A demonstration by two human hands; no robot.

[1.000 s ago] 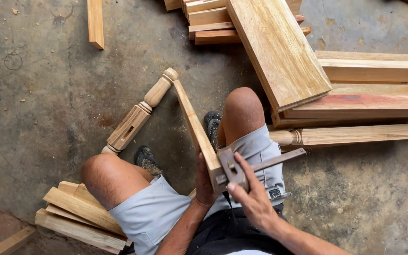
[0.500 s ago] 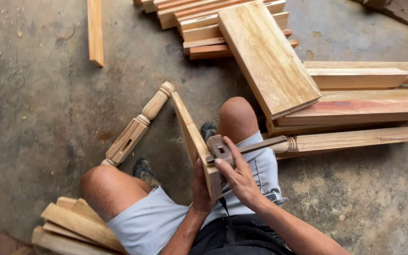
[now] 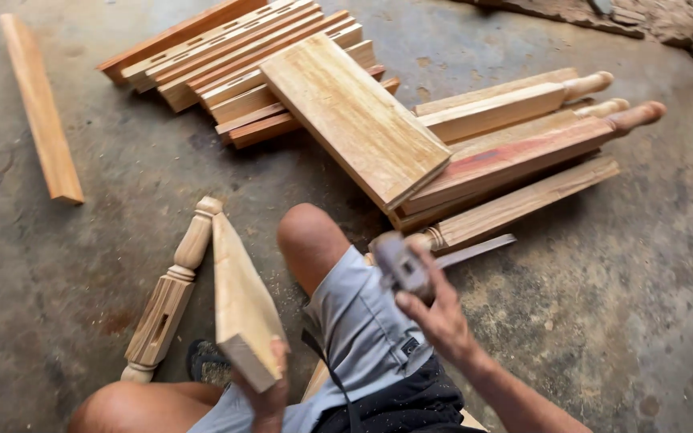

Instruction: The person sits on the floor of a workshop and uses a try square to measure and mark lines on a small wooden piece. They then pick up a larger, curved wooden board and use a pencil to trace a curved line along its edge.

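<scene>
While I look down through the head camera, the only view I have, my left hand (image 3: 270, 393) sits at about 6 o'clock in the frame, low at the bottom edge, with fingers curled around the near end of a flat wooden board (image 3: 238, 301). That board stands on its edge, tilted, and runs away from me toward 11 o'clock, where its far end comes just beside the knob of a turned wooden leg (image 3: 168, 293) lying on the concrete floor (image 3: 643, 305). My right hand (image 3: 439, 317) is right of centre, at roughly 4 o'clock from the middle, raised above my thigh and well apart from the board. It is closed on a marking gauge (image 3: 401, 265): the blurred block head sits against the fingertips and the thin stem sticks out toward 2 o'clock. My bare knee (image 3: 306, 236) rises between both hands, with grey shorts (image 3: 358, 329) below it.

Beyond the knee, at 12 to 1 o'clock, a wide plank (image 3: 354, 116) lies across a heap of squared posts with rounded ends (image 3: 523, 136). Behind it, at 11 o'clock, a row of narrower slats (image 3: 234, 56) is stacked side by side. One long loose batten (image 3: 42, 108) lies alone at 10 o'clock, well apart from everything else.
</scene>
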